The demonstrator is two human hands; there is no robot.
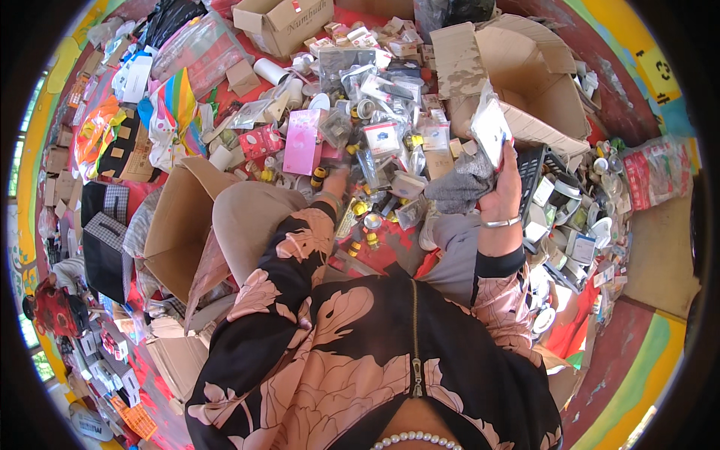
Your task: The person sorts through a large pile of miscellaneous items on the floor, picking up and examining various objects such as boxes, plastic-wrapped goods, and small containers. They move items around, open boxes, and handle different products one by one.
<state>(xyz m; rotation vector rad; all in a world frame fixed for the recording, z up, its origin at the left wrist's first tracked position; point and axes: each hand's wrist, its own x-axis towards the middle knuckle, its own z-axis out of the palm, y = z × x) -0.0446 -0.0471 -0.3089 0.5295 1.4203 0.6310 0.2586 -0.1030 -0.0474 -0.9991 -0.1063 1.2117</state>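
Note:
My right hand [504, 189] is raised and closed round a flat white packet in clear plastic [491, 129]. A grey cloth [459, 184] hangs beside the same palm; whether the fingers grip it too is hard to see. Low over the pile is my left hand [335, 182], its fingers smeared and partly lost among small goods. Next to it lies a small yellow-and-black part [319, 177], and just beyond stands a pink box [302, 142]. Between the hands are a white box with a blue picture [382, 138] and several clear plastic packets.
An open cardboard box [525, 79] stands at the far right, and another one [180, 232] leans by my left knee. A black crate [534, 176] of mixed packages sits right of my right wrist. Colourful plastic bags [174, 124] and a closed carton [283, 28] lie farther off.

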